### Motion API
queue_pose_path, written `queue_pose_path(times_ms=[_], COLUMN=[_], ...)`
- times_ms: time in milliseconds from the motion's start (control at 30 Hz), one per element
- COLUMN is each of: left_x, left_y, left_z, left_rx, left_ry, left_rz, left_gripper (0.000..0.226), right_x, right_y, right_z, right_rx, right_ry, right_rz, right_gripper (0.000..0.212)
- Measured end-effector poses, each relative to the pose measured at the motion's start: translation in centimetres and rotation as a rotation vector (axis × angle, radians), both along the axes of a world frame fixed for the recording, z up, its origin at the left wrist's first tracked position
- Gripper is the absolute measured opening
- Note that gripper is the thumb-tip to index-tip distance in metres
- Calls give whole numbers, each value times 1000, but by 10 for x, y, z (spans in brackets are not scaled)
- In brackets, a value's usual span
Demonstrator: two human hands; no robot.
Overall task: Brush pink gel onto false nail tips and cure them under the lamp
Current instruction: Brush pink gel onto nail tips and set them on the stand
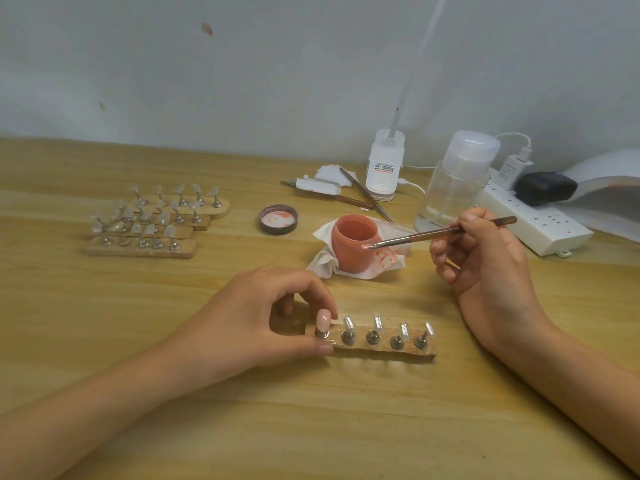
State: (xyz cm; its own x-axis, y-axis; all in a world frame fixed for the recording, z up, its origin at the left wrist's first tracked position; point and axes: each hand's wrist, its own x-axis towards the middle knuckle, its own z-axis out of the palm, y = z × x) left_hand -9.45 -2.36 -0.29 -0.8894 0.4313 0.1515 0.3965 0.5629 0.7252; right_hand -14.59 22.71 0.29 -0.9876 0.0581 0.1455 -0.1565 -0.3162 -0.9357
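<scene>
A wooden strip [381, 348] near me carries several metal stands with nail tips. The leftmost tip [322, 321] is pink; the others are clear. My left hand [256, 320] pinches the strip's left end, thumb at the front edge, fingers over the back. My right hand [485, 258] holds a thin brown brush [446, 232]. Its bristle end touches the rim of an open pink gel jar [353, 242]. The white curing lamp [602, 188] shows at the far right edge.
The jar sits on a stained white tissue [322, 263]; its lid [278, 219] lies to the left. Stacked strips of clear tips [152, 220] sit at the left. A clear pump bottle [453, 181], power strip [533, 220], desk lamp base [384, 168] and spare tools [360, 192] line the back.
</scene>
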Motion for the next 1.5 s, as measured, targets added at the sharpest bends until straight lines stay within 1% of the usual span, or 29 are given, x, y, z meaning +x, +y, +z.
queue_pose_path(times_ms=[100,300,433,567,633,700,800,967,1067,1133,1200,1267,1367,1433,1500], left_x=[3,8,9,10,11,13,14,14,15,18,21,24,23,20,19], left_y=[-1,-3,-5,-3,4,11,17,17,17,18,18,18,17,16,15], left_z=[1,4,6,4,0,-3,-5,-5,-4,-3,-1,1,3,1,-1], left_rx=[12,-49,-66,-100,-68,-8,11,29,-29,-79,-98,-61,5,-22,-56], left_ry=[39,43,41,12,43,77,101,106,172,251,329,361,335,297,268], left_rz=[-2,19,30,-19,2,41,64,39,10,20,46,58,51,38,18], left_gripper=[36,24,29,35,33,22,8,7,11,11,9,6,7,10,11], right_x=[0,-2,-3,-4,-4,-4,-4,-3,-4,-3,-2,-1,-2,-2,-1], right_y=[0,2,3,2,2,1,1,1,0,0,0,-1,0,0,0], right_z=[0,-2,-2,-2,-2,-2,-1,-2,-1,-2,-1,4,17,24,25], right_rx=[-11,-78,-91,-85,-86,-86,-83,-82,-85,-85,-67,-10,139,194,199], right_ry=[-3,-9,-28,-33,-36,-36,-34,-30,-27,-22,1,61,185,249,269], right_rz=[-2,-13,-13,-11,-13,-16,-17,-13,-24,-39,-54,-60,-46,-37,-42], right_gripper=[22,22,20,20,20,20,20,20,20,20,21,23,20,18,18])
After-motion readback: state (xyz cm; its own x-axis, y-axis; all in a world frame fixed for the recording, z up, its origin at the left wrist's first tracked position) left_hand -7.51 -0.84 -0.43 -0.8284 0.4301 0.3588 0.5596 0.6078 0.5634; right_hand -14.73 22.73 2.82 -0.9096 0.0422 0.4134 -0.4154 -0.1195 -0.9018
